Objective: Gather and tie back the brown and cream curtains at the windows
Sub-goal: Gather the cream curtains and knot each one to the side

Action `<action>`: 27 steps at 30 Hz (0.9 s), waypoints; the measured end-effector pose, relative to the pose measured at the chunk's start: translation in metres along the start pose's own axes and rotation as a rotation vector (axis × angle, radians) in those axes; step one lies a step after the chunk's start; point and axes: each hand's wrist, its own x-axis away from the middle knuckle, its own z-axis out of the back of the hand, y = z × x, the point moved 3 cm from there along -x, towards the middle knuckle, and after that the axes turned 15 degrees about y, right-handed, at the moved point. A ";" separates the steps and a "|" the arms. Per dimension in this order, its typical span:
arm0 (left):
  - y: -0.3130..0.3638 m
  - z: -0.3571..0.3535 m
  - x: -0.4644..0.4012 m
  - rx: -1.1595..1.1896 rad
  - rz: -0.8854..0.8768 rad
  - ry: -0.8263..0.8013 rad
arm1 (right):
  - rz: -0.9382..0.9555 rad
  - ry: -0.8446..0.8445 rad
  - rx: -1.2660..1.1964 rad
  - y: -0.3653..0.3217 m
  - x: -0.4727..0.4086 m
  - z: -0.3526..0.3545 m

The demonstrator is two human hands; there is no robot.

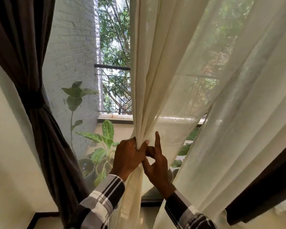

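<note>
- Our left hand grips the gathered sheer cream curtain; our right hand pinches its folds, index finger raised.
- Beside us, the dark brown curtain hangs tied at the mesh-screened window.

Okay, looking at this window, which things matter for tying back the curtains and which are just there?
Part of the job:
cream curtain
brown curtain, already tied
left hand, gripping cream folds
right hand, one finger raised

Just there:
potted plants
balcony railing
brick wall

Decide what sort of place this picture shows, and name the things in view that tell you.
Probably a room in a home, at a balcony window: a tied-back brown curtain, a cream curtain being gathered, and potted plants by a railing outside.
</note>
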 end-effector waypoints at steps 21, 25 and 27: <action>-0.014 -0.003 -0.003 -0.066 0.010 0.033 | -0.379 0.248 -0.058 0.022 -0.035 0.031; -0.016 -0.004 -0.003 -0.080 0.011 0.066 | -0.301 0.336 0.071 0.027 -0.012 0.029; -0.014 -0.005 -0.002 -0.075 0.007 0.072 | -0.241 0.339 0.069 0.017 -0.005 0.024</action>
